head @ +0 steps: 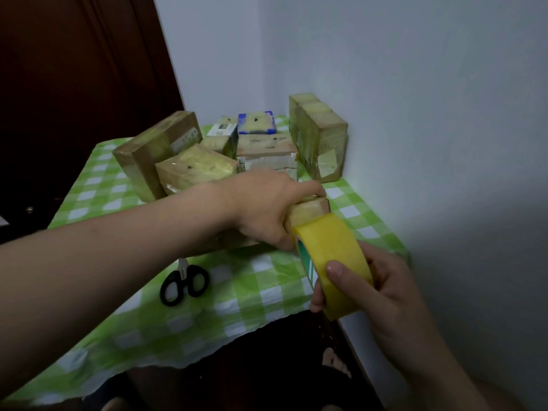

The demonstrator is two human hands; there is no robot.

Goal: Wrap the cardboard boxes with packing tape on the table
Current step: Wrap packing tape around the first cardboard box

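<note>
Left hand [261,206] grips box [308,210]; right hand [382,289] holds tape [332,247] at its edge.

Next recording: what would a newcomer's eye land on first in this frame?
The bright yellow roll of packing tape stands out first, gripped by the right hand at the near right, next to the small brown cardboard box that the left hand holds mid-table. Behind them a cluster of taped boxes sits by the wall, and black-handled scissors lie on the green checked tablecloth.
</note>
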